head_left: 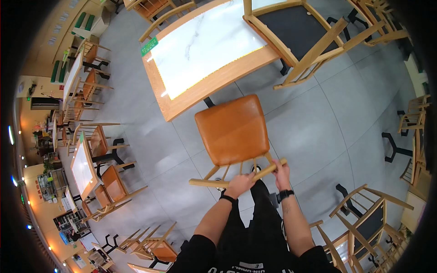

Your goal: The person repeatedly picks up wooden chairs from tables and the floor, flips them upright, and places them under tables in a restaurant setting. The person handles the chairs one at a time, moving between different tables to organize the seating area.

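A wooden chair with an orange-brown padded seat stands upright in front of me, its back toward me. My left hand is closed on the middle of the chair's curved top rail. Farther right, near the rail's end, my right hand also grips it, fingers wrapped round the wood. Beyond the seat is a wood-edged table with a glossy white marble-look top. The seat's far edge lies close to the table's near edge; whether it reaches under the table I cannot tell.
Upside down on the table's right side rests another chair, its dark seat underside showing. At left are more tables and brown-seated chairs. An upturned chair is at lower right. Grey tiled floor lies between.
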Demonstrator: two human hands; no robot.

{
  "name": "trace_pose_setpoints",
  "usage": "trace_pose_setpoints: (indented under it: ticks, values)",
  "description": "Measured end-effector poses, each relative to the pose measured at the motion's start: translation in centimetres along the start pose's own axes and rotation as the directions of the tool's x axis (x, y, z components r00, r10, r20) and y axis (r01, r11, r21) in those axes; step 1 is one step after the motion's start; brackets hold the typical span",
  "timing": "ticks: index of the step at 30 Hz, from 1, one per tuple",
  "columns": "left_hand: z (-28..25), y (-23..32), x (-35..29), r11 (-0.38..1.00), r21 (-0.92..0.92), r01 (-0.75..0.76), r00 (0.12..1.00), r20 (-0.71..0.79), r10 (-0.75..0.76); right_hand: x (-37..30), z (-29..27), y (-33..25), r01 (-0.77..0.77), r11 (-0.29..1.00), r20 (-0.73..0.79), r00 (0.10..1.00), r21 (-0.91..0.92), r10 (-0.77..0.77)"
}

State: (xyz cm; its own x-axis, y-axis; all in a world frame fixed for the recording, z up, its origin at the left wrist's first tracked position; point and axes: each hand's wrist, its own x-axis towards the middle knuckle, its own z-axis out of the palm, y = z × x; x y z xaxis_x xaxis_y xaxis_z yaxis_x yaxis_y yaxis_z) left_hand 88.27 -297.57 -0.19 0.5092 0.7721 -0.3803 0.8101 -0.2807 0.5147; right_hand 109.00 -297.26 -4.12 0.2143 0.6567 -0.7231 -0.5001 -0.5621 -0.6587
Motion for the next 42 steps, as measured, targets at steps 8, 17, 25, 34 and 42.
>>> trace_pose_setpoints:
  ticks: [8, 17, 25, 34, 42]
  values:
    - [-3.8, -3.5, 7.1, 1.0, 0.013, -0.012, 0.984, -0.177, 0.015, 7.7, 7.1, -4.4, 0.137, 0.964, -0.035, 0.988, -0.228, -0.149]
    - [-9.8, -6.9, 13.8, 0.995, 0.062, 0.083, 0.971, -0.231, -0.066, 14.8, 14.1, -10.2, 0.093, 0.952, 0.062, 0.995, -0.292, -0.078]
    - [-13.3, -8.6, 17.0, 0.992, 0.041, 0.119, 0.967, -0.231, -0.106, 17.1, 18.0, -13.1, 0.101, 0.928, 0.071, 0.994, -0.358, -0.081]
    - [-12.8, -8.3, 18.9, 0.99, 0.01, 0.141, 0.958, -0.254, -0.134, 18.5, 17.9, -14.8, 0.111, 0.915, 0.088, 0.993, -0.388, -0.083]
    - [-14.1, -7.4, 18.6, 0.982, -0.054, 0.18, 0.962, -0.196, -0.188, 18.0, 17.9, -15.8, 0.021, 0.898, 0.098, 0.995, -0.439, 0.025]
